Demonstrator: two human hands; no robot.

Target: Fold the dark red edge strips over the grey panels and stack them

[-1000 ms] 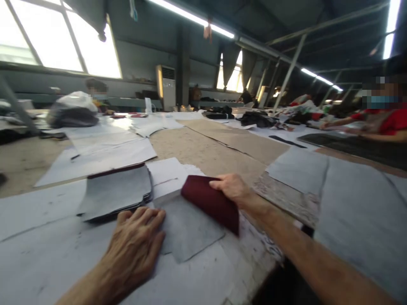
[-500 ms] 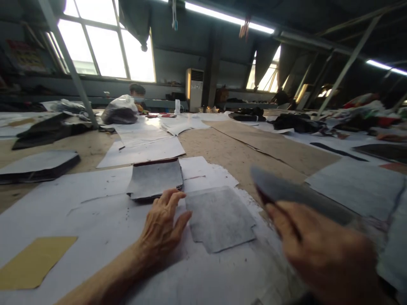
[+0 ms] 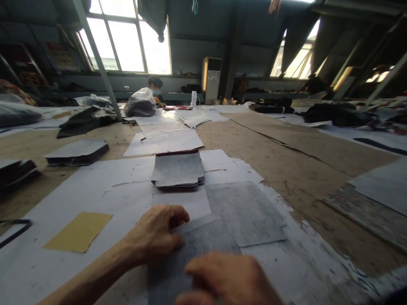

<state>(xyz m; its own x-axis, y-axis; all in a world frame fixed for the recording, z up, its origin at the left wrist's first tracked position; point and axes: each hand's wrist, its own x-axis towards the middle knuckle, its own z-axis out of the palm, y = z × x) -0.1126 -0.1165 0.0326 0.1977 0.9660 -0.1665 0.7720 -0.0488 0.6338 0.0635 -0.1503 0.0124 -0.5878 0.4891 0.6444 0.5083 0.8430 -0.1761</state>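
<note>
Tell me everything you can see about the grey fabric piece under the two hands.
The grey fabric piece looks thin and matte, with a slightly mottled face and a paler strip along its far edge, perhaps a fold or another layer. It is over white paper, meeting or overlapping a second grey piece at its right. The left hand is at its left edge; the blurred right hand covers its near right part, so its full outline is hidden.

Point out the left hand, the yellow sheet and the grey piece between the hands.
Left hand [image 3: 155, 234], head view: its back.
Yellow sheet [image 3: 78, 232], head view: middle of its upper face.
Grey piece [image 3: 208, 238], head view: its uncovered part.
</note>
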